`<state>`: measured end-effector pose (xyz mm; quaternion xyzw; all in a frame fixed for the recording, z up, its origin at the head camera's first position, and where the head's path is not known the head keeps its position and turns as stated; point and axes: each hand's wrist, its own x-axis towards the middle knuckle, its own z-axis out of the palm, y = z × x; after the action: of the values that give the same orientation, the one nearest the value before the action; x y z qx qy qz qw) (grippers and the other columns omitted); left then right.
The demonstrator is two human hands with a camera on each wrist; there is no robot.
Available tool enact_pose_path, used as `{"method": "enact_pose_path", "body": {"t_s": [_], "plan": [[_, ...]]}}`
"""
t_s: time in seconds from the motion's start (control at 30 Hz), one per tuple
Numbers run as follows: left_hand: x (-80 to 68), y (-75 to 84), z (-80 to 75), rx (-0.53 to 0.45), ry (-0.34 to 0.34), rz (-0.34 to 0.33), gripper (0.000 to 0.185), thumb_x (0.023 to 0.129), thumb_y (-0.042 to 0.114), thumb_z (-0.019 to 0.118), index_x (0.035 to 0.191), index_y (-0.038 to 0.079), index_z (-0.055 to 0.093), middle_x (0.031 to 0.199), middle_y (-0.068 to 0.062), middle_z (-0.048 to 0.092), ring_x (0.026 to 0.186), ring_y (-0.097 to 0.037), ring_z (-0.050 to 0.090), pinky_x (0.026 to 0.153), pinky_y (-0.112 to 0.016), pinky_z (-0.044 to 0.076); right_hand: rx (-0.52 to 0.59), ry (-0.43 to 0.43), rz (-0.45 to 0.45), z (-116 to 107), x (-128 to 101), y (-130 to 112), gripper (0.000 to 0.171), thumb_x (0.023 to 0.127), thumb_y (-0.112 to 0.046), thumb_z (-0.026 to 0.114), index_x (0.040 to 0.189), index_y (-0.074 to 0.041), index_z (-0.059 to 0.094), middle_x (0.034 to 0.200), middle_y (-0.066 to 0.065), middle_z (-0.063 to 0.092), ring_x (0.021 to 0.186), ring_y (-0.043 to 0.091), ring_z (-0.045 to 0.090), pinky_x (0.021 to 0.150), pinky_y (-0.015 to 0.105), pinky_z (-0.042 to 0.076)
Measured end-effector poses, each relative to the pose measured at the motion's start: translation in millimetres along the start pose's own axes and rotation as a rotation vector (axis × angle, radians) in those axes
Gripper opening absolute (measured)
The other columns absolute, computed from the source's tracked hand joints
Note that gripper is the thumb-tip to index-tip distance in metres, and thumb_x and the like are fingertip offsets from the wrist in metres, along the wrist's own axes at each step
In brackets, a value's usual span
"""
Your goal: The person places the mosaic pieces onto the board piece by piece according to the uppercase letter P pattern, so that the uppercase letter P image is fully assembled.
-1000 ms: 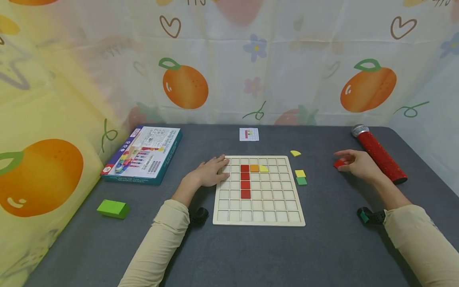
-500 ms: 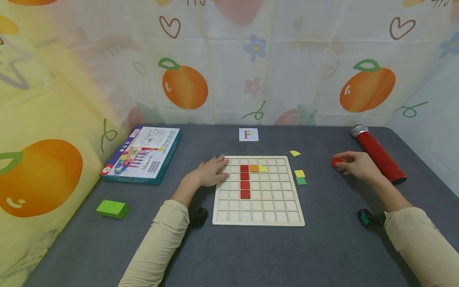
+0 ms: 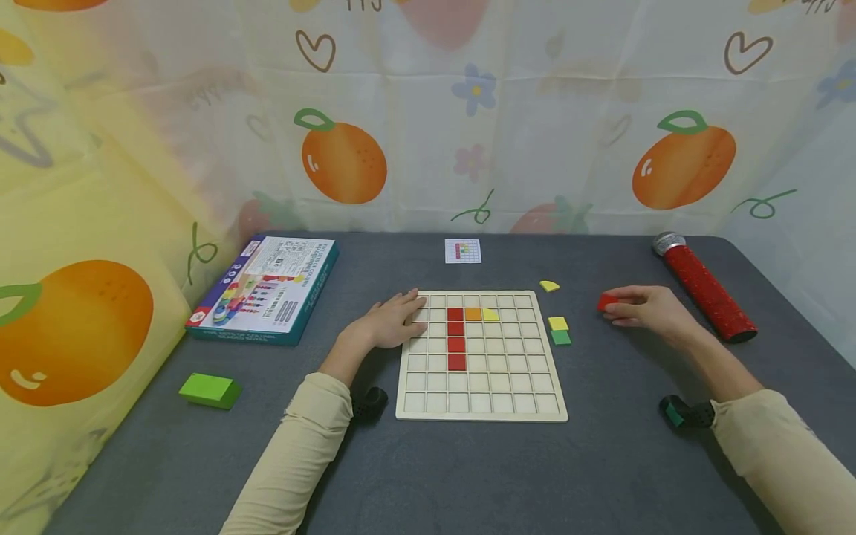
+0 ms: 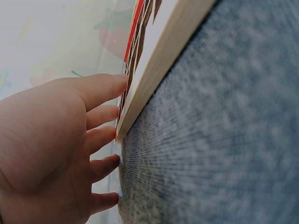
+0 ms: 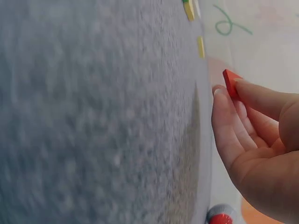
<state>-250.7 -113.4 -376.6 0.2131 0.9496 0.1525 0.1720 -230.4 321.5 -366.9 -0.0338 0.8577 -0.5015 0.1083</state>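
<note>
Head view | right hand (image 3: 647,307) pinches red piece (image 3: 607,302) at its fingertips, off the table between green tile (image 3: 561,337) and red tube (image 3: 704,287) | piece's long axis unclear, tilted on edge in right wrist view | left hand (image 3: 388,321) flat, fingers straight on wooden grid board (image 3: 481,409)

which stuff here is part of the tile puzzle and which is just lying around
In use:
square wooden grid board
small red tile, in the right hand's grip
left hand, resting on the board
loose yellow tile
loose green tile

Lying about:
red glitter tube
green block
blue box
</note>
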Motion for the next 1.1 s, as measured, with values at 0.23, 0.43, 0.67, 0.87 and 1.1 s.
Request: {"method": "enact_pose_path", "body": {"t_s": [0.23,0.43,0.67,0.87,1.1], "plan": [[-1.0,0.2,0.4,-0.005,-0.004,-0.001,0.063,0.101,0.037,0.047,0.153,0.011,0.022,0.158,-0.009,0.011,0.143,-0.032,0.008,0.11,-0.057,0.009,-0.013,-0.021,-0.004,14,0,-7,0.052,0.091,-0.019,0.067,0.13,0.011,0.05,0.116,0.019,0.062,0.092,0.013,0.065,0.08,0.028,0.053],[-0.8,0.4,1.5,0.0,-0.004,-0.005,0.063,0.1,0.037,0.047,0.153,0.011,0.022,0.158,-0.009,0.011,0.143,-0.032,0.008,0.11,-0.057,0.009,-0.009,-0.054,-0.006,25,-1,-15,0.053,0.09,-0.021,0.068,0.13,0.01,0.051,0.116,0.02,0.062,0.093,0.016,0.064,0.08,0.028,0.053],[0.3,-1.0,2.7,0.001,-0.006,-0.002,0.063,0.101,0.037,0.046,0.153,0.012,0.022,0.158,-0.009,0.011,0.143,-0.032,0.008,0.11,-0.057,0.009,0.039,-0.103,0.001,35,-3,-23,0.052,0.09,-0.017,0.069,0.13,0.011,0.051,0.113,0.018,0.063,0.091,0.016,0.063,0.08,0.03,0.053],[0.1,-0.8,1.9,-0.003,-0.006,-0.001,0.064,0.1,0.038,0.047,0.153,0.012,0.022,0.158,-0.009,0.011,0.143,-0.032,0.008,0.11,-0.057,0.009,0.07,-0.157,-0.009,43,-4,-26,0.049,0.091,-0.015,0.067,0.128,0.012,0.051,0.116,0.021,0.062,0.094,0.017,0.064,0.082,0.032,0.052],[0.1,-0.5,1.5,-0.001,-0.006,-0.003,0.063,0.1,0.037,0.047,0.153,0.011,0.022,0.158,-0.01,0.011,0.143,-0.031,0.008,0.11,-0.056,0.009,0.076,-0.184,0.004,55,-3,-30,0.049,0.089,-0.015,0.07,0.126,0.013,0.054,0.11,0.017,0.065,0.09,0.015,0.065,0.08,0.033,0.053]]}}
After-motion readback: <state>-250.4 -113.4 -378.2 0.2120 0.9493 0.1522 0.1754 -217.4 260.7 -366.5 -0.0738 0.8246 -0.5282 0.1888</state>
